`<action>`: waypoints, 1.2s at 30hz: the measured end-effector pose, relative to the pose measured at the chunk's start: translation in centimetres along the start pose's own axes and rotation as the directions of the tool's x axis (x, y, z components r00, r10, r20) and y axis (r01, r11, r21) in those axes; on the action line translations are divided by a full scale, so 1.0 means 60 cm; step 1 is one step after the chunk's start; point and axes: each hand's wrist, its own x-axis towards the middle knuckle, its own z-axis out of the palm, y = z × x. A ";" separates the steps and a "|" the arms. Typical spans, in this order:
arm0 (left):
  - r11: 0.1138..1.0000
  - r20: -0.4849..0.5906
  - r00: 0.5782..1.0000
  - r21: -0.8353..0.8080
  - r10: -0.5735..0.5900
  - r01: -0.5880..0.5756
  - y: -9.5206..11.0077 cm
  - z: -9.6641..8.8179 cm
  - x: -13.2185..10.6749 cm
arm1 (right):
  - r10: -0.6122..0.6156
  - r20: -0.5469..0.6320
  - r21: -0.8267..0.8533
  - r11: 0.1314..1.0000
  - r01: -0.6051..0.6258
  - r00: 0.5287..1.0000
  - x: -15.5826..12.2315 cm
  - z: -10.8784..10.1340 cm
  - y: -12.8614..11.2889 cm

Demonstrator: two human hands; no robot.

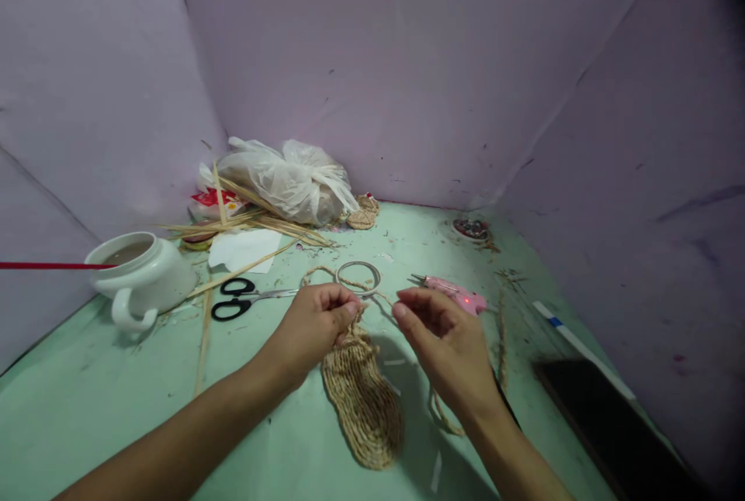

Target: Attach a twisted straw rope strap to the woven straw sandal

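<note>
A woven jute sole-shaped piece (362, 399) lies on the green table (105, 400). My left hand (317, 324) is closed, pinching its far end where a jute cord (319, 272) runs off. My right hand (445, 338) hovers just to the right with fingers curled, thumb and forefinger close together; what it pinches, if anything, I cannot make out. Another length of cord (442, 412) loops under my right wrist.
Beyond the hands lie a tape ring (358, 277), black-handled scissors (241, 299) and a pink glue gun (457, 295). A white cup (143, 276), thin sticks (256, 226), a plastic bag (288, 179) stand at back left. A dark slab (611, 427) sits right.
</note>
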 end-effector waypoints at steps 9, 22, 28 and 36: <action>0.992 -0.028 0.997 0.101 0.078 -0.075 0.004 0.005 -0.008 | 0.253 0.202 0.291 0.907 -0.305 0.946 -0.033 0.051 -0.017; 0.970 -0.174 0.970 0.204 0.171 -0.135 0.014 -0.007 -0.006 | 0.237 0.007 0.233 0.945 -0.232 0.972 -0.033 0.048 -0.013; 0.980 -0.038 0.987 0.126 0.158 -0.152 0.016 0.004 -0.024 | -0.237 -0.123 -0.091 0.970 0.227 0.964 -0.046 0.044 0.007; 0.979 -0.046 0.991 0.172 0.123 -0.113 0.009 0.012 -0.025 | -0.333 -0.120 -0.180 0.934 0.309 0.935 -0.047 0.043 0.008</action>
